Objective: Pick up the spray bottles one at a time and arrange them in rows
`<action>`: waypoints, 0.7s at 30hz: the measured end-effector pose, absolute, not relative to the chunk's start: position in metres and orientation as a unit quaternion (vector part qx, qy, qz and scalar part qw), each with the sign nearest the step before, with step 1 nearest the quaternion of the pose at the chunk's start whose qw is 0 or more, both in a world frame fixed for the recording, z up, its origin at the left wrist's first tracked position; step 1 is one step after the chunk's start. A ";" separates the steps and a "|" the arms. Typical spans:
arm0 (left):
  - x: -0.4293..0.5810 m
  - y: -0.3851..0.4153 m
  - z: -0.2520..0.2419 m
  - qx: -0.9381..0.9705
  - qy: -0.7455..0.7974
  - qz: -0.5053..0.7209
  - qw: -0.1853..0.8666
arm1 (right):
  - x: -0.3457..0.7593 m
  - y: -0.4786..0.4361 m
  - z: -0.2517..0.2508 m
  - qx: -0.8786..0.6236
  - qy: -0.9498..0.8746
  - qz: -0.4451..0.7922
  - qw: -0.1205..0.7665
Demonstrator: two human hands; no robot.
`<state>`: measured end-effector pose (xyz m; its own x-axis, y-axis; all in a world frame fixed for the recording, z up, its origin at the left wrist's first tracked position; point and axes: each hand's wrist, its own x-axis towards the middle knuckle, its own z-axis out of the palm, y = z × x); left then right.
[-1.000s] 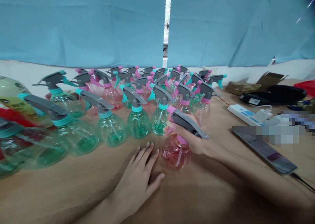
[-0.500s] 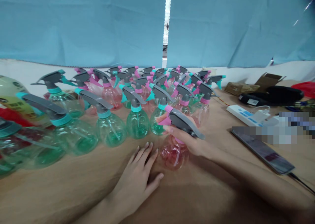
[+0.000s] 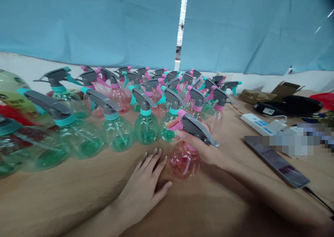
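My right hand (image 3: 202, 147) is wrapped round the neck of a pink spray bottle (image 3: 184, 158) with a grey trigger head (image 3: 197, 127) and pink nozzle, standing on the brown cloth-covered table (image 3: 65, 195). My left hand (image 3: 146, 183) lies flat on the table just left of that bottle, fingers stretched out and holding nothing. Right behind stand green spray bottles (image 3: 146, 124) in a row, and several more pink and green ones (image 3: 182, 87) crowd the table farther back.
A dark phone (image 3: 278, 162) with a cable lies to the right. Behind it are a white power strip (image 3: 257, 122), a black pouch (image 3: 292, 106) and a cardboard box (image 3: 285, 89). A blue curtain (image 3: 104, 25) hangs at the back. Larger green bottles (image 3: 36, 146) fill the left edge.
The pink bottle in my right hand has turned a little, its nozzle now more to the left. My left hand stays flat. The view has shifted slightly.
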<state>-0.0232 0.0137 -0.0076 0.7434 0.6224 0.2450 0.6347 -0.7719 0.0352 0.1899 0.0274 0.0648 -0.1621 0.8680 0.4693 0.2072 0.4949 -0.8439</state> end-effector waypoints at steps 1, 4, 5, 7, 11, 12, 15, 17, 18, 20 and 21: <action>-0.023 0.014 -0.008 -0.933 -0.337 -0.123 0.026 | 0.190 0.027 0.065 -0.386 -0.692 0.315 0.522; -0.024 0.013 -0.008 -0.932 -0.338 -0.124 0.029 | 0.190 0.027 0.067 -0.374 -0.694 0.311 0.530; -0.024 0.013 -0.008 -0.932 -0.339 -0.124 0.029 | 0.190 0.026 0.067 -0.372 -0.695 0.310 0.531; -0.024 0.013 -0.008 -0.933 -0.336 -0.126 0.027 | 0.189 0.025 0.068 -0.376 -0.696 0.308 0.529; -0.024 0.013 -0.009 -0.934 -0.332 -0.131 0.029 | 0.189 0.025 0.068 -0.383 -0.691 0.304 0.532; -0.023 0.013 -0.008 -0.934 -0.332 -0.131 0.030 | 0.189 0.025 0.068 -0.384 -0.692 0.306 0.529; -0.023 0.013 -0.007 -0.934 -0.332 -0.130 0.029 | 0.189 0.025 0.067 -0.388 -0.694 0.312 0.519; -0.023 0.013 -0.007 -0.934 -0.333 -0.130 0.029 | 0.190 0.026 0.067 -0.389 -0.695 0.313 0.517; -0.023 0.013 -0.007 -0.934 -0.333 -0.130 0.031 | 0.190 0.026 0.067 -0.386 -0.695 0.314 0.519; -0.023 0.014 -0.007 -0.934 -0.331 -0.126 0.034 | 0.189 0.026 0.066 -0.375 -0.692 0.315 0.530; -0.023 0.014 -0.008 -0.935 -0.331 -0.125 0.034 | 0.189 0.026 0.065 -0.370 -0.691 0.315 0.535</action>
